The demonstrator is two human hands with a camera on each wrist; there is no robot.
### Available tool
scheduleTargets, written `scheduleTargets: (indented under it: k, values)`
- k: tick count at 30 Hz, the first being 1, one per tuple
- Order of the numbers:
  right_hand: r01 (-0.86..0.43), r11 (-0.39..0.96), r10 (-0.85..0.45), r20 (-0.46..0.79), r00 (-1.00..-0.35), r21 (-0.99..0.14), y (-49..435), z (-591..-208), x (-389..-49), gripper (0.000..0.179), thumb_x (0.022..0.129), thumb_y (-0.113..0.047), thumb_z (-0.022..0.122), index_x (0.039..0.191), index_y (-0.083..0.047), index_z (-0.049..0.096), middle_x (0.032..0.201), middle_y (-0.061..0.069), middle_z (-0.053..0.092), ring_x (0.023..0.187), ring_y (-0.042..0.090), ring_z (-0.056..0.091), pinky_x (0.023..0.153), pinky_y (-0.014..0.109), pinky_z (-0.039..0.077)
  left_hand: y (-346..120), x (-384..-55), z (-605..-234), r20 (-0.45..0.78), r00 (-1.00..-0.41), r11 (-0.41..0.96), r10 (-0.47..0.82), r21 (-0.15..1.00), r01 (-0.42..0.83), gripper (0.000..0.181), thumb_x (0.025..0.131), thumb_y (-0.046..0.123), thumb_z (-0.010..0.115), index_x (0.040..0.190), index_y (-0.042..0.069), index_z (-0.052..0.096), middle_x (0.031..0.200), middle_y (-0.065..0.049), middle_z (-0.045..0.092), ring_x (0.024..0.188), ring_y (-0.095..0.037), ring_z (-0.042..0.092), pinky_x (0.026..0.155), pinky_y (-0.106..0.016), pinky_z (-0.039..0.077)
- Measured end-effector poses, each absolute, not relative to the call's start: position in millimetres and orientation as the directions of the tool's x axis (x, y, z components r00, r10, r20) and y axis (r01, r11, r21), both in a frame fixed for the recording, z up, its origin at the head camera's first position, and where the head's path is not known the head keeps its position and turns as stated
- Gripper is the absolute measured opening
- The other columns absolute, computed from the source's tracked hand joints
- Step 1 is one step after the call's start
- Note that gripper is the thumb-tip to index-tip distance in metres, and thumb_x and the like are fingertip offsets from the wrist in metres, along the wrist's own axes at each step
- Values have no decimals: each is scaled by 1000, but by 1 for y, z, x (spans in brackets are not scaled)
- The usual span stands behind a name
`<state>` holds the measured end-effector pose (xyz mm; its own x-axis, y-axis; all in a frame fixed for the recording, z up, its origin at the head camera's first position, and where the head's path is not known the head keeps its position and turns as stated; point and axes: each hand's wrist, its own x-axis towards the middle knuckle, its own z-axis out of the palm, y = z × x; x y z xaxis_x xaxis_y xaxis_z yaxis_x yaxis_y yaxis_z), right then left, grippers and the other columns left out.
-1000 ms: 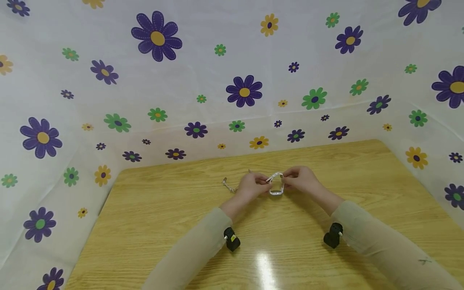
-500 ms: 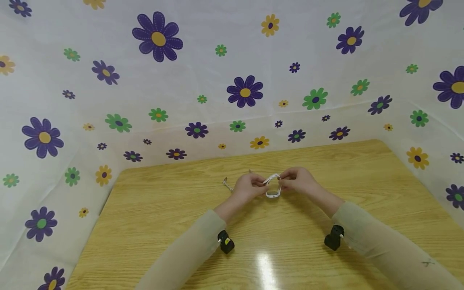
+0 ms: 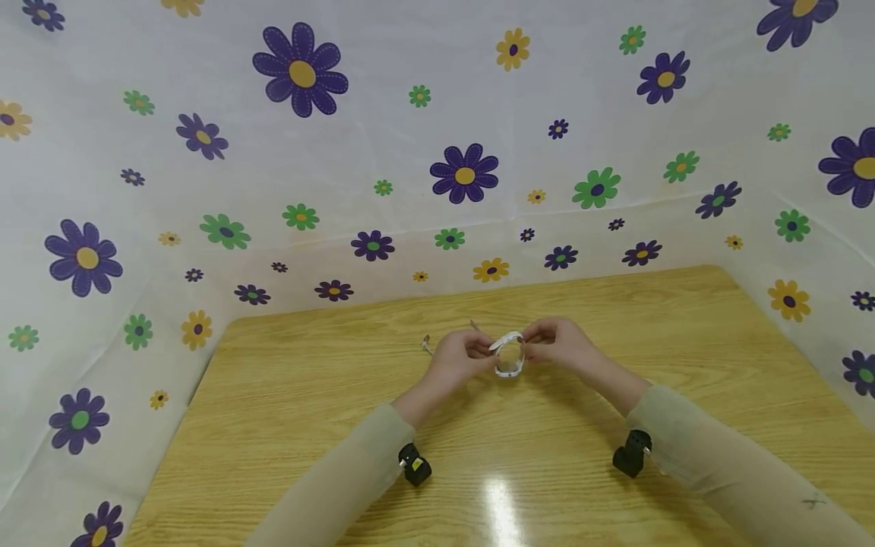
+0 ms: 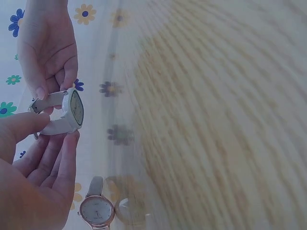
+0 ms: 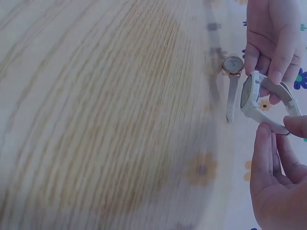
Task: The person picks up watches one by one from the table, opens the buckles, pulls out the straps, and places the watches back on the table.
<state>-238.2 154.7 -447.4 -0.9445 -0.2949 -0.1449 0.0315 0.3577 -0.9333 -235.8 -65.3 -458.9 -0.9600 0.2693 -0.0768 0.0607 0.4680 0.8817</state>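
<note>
Between both hands is a white wristwatch [image 3: 508,372], its strap bent up into a loop above the case. My left hand [image 3: 459,357] pinches one side of the strap between thumb and fingers. From the other side my right hand [image 3: 562,343] pinches the strap near its buckle [image 4: 34,107]. The round dial [image 4: 76,108] faces down toward the table in the left wrist view. Fingers hide part of where the strap ends meet. A second watch [image 4: 97,210], with a rose-gold rim and pale strap, lies beyond my left hand, which partly covers it in the head view.
The wooden table [image 3: 328,395] stretches around the hands. A white cloth [image 3: 383,137] printed with flowers stands behind it and at both sides. Black wrist cameras [image 3: 415,465] sit at each sleeve cuff.
Both hands have shifted a little left and nearer with the white wristwatch, the left hand more. The left hand now covers more of the second watch.
</note>
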Motion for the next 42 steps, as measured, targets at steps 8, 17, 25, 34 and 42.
scheduleTargets:
  k: [8, 17, 25, 34, 42]
  values:
    - [-44, 369, -338, -91, -937, -928, 155, -448, -234, 27, 96, -6, 71, 116, 12, 68, 102, 18, 75, 83, 7, 68, 83, 31, 63, -72, -228, -459, -42, -959, 429, 280, 899, 86, 20, 93, 3, 81, 113, 0, 78, 108, -17, 79, 95, -23, 76, 81, -31, 65]
    - [-67, 356, -366, -73, -928, -932, 152, -447, -230, 25, 96, -4, 72, 115, 11, 68, 106, 21, 74, 86, 10, 68, 81, 25, 61, -78, -221, -457, 15, -957, 395, 289, 909, 133, 21, 93, 0, 80, 113, -2, 77, 110, -19, 79, 100, -31, 77, 87, -32, 65]
    - [-101, 346, -394, -47, -918, -933, 148, -446, -230, 26, 96, -6, 76, 115, 10, 69, 104, 18, 75, 87, 11, 68, 79, 22, 60, -86, -215, -454, 49, -956, 381, 290, 910, 162, 20, 93, -1, 80, 112, -2, 77, 109, -19, 80, 100, -31, 78, 83, -30, 65]
    - [-144, 368, -405, -19, -914, -919, 141, -443, -227, 24, 97, -7, 76, 114, 8, 71, 105, 17, 75, 88, 12, 69, 81, 21, 59, -94, -213, -458, 68, -950, 367, 303, 912, 182, 18, 92, -2, 81, 110, -3, 78, 107, -20, 80, 97, -31, 79, 81, -28, 66]
    - [-174, 354, -419, 10, -908, -919, 137, -441, -225, 22, 97, -7, 76, 114, 7, 72, 105, 19, 75, 88, 13, 67, 78, 20, 57, -101, -210, -459, 64, -948, 362, 312, 915, 181, 20, 93, -1, 80, 112, -4, 77, 108, -21, 80, 98, -32, 79, 83, -30, 66]
